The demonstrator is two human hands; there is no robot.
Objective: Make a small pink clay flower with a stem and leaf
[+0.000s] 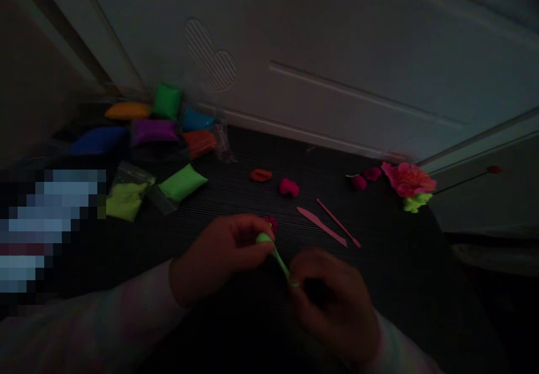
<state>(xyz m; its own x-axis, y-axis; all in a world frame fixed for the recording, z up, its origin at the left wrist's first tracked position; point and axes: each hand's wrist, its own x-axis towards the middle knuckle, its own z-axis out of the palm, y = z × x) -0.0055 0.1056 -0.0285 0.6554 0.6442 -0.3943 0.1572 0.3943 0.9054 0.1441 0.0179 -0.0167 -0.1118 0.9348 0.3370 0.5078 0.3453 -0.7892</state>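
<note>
A strand of light green modelling clay (279, 260) stretches between my two hands. My left hand (227, 250) pinches its thicker, rounded end between thumb and fingers. At the thin lower end, the thumb and fingertips of my right hand (334, 301) are closed on the same clay. Just behind my left fingertips sits a small dark pink flower shape (270, 225), partly hidden by them. Beyond lie a pink clay lump (288, 187) and an orange-red clay piece (261, 175). A pink modelling knife (322, 227) and a thin pink stick tool (338, 222) rest past my right hand.
Clay packets in several colours, such as a purple packet (155, 131), lie at the back left. Nearer are a light green packet (183, 183) and a yellow bag (125, 200). A pink flower (408, 180) and small pink pieces (359, 181) stand right, before a white panel (337, 42).
</note>
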